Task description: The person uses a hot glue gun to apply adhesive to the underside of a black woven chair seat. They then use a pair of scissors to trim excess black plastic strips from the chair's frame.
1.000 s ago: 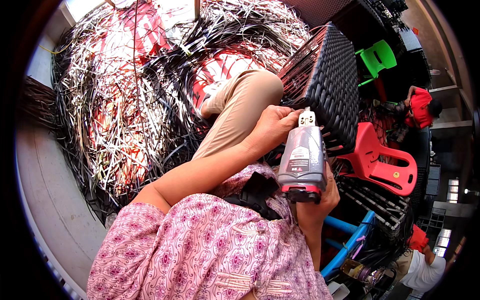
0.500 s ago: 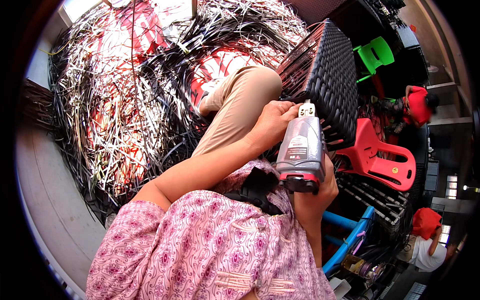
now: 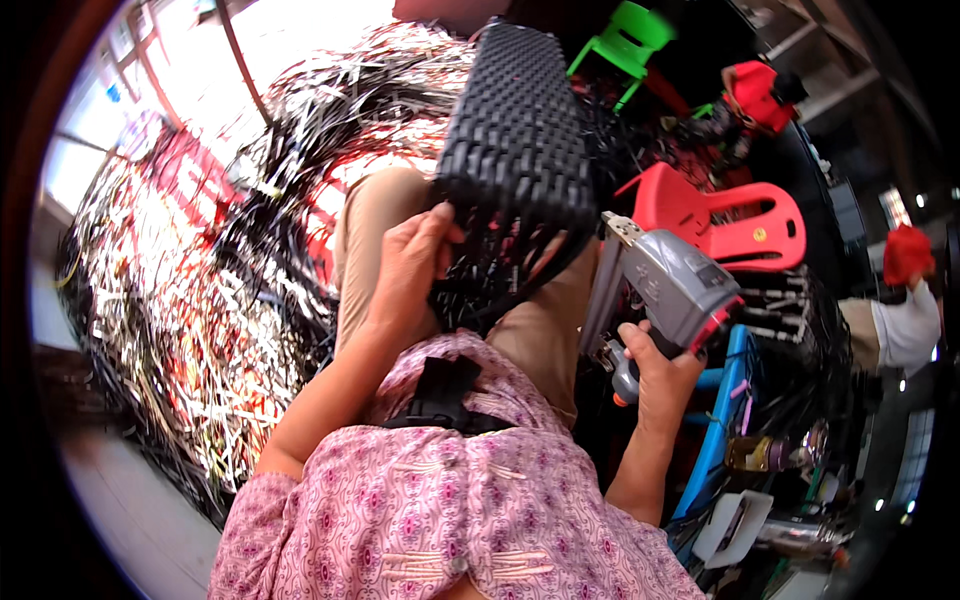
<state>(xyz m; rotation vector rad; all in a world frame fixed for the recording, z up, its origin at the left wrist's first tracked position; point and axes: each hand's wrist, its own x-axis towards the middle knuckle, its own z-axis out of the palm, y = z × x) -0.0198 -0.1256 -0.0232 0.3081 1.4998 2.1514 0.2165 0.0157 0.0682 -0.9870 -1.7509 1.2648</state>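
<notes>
Gripping the grey nail gun (image 3: 682,283) right of centre from beneath, likely to bear its weight, the right hand (image 3: 660,378) flanks the upper-centre black woven piece (image 3: 520,125), at whose lower-left corner the left hand (image 3: 405,265), its grip unclear, perhaps gives support.

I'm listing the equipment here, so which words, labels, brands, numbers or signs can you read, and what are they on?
No text reads clearly enough to quote.
Grey power tool: pale marking on its side, too blurred.
Red chair: round yellow sticker, too small.
</notes>
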